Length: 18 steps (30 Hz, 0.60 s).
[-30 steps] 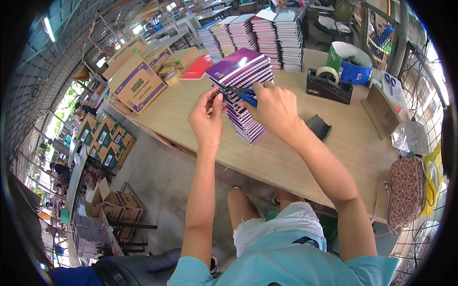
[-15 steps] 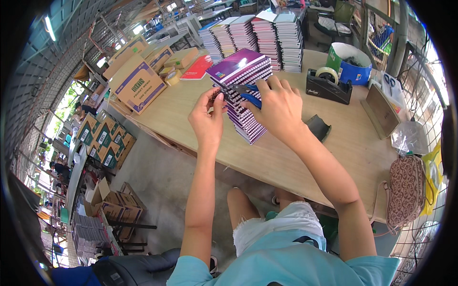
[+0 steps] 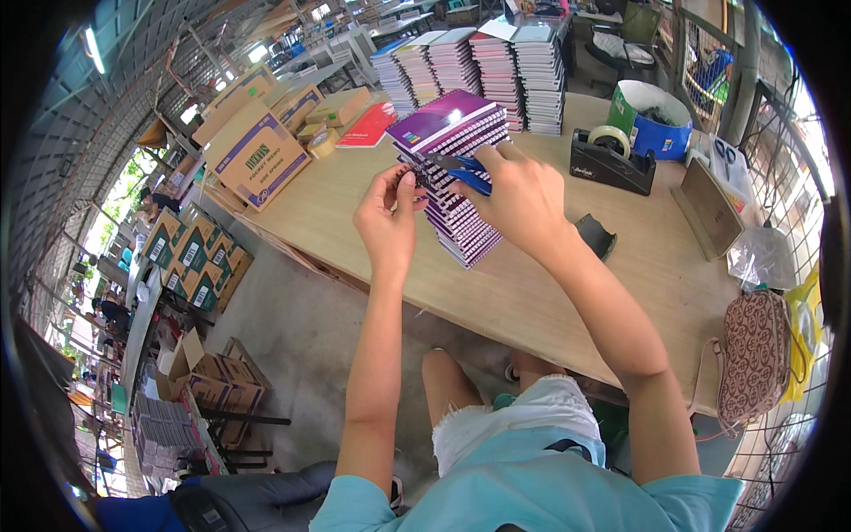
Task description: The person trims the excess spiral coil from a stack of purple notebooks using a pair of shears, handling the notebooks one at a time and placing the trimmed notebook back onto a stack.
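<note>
A tall stack of purple spiral notebooks (image 3: 448,117) stands on the table, wire-bound edges toward me. My right hand (image 3: 526,193) is wrapped round the blue handles of a pair of pliers (image 3: 472,180), whose metal jaws point left across the top notebooks' bound edge. At the stack's left corner, my left hand (image 3: 388,226) pinches a small dark wire coil (image 3: 402,174) between thumb and fingers. The pliers' tips are close to those fingers; whether they grip the wire is too small to tell.
Several stacks of notebooks (image 3: 539,80) rise behind. A red booklet (image 3: 369,125), tape roll (image 3: 324,143) and cartons (image 3: 259,162) are at left. On the right are a black tape dispenser (image 3: 612,170), a green-blue tub (image 3: 669,140), a dark curved piece (image 3: 595,238) and a patterned pouch (image 3: 753,355).
Both hands have shifted slightly right, the pliers with the right hand. My left fingers still pinch the coil at the stack's corner.
</note>
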{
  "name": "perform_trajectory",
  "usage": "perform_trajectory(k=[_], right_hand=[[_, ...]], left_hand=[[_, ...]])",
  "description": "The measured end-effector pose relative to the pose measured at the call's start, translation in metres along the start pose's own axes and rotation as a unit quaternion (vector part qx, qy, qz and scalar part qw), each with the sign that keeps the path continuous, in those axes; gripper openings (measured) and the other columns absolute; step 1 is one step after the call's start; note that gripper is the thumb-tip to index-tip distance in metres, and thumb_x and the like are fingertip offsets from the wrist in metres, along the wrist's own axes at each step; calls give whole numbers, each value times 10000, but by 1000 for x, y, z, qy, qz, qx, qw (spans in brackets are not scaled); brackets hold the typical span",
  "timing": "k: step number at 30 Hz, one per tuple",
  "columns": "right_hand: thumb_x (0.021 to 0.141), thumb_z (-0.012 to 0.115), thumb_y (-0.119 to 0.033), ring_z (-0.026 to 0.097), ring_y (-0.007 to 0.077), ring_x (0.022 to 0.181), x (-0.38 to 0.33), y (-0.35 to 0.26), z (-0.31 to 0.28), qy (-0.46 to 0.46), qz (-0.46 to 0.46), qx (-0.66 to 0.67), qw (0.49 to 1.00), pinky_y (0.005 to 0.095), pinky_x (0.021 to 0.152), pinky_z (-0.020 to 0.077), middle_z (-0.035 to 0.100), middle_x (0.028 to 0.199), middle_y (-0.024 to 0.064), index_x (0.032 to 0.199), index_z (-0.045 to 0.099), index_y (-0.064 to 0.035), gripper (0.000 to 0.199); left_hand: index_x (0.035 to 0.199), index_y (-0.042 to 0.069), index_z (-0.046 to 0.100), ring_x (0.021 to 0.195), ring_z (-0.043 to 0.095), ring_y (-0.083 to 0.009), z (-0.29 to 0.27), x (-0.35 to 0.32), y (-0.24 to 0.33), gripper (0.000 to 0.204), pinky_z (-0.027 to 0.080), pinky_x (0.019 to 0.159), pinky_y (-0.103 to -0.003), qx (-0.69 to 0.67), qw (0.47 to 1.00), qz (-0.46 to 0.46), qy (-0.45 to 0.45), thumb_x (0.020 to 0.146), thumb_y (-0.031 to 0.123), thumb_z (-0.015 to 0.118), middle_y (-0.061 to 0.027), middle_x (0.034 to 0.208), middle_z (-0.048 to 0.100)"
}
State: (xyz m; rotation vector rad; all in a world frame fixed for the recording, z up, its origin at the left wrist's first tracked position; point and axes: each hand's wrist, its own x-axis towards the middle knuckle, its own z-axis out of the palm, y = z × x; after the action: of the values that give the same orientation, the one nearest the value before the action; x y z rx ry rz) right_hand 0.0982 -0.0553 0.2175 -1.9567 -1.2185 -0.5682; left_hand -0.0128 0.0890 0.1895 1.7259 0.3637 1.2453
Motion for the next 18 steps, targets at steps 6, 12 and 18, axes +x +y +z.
perform_trajectory(k=[6, 12, 18], right_hand=[[735, 815, -391, 679, 333, 838, -6, 9, -2, 51, -5, 37, 998, 444, 678, 523, 658, 877, 119, 916, 655, -51, 417], [797, 782, -428, 653, 272, 774, -21, 38, -19, 2, 80, 154, 985, 388, 675, 506, 653, 884, 112, 991, 664, -31, 457], [977, 522, -561, 586, 186, 761, -108, 145, -53, 84, 330, 657, 673, 311, 705, 466, 624, 909, 61, 1170, 602, 39, 636]], left_hand=[[1187, -9, 621, 818, 661, -117, -24, 9, -25, 304, 575, 710, -233, -268, 939, -215, -9, 974, 205, 659, -56, 977, 681], [1196, 21, 626, 814, 655, -109, -6, -12, 0, 295, 547, 693, -223, -176, 968, -177, 14, 977, 216, 655, -20, 1017, 691], [1212, 26, 646, 896, 682, -139, 77, -56, 5, 292, 544, 687, -233, -140, 895, -303, -298, 967, 186, 655, -47, 1085, 689]])
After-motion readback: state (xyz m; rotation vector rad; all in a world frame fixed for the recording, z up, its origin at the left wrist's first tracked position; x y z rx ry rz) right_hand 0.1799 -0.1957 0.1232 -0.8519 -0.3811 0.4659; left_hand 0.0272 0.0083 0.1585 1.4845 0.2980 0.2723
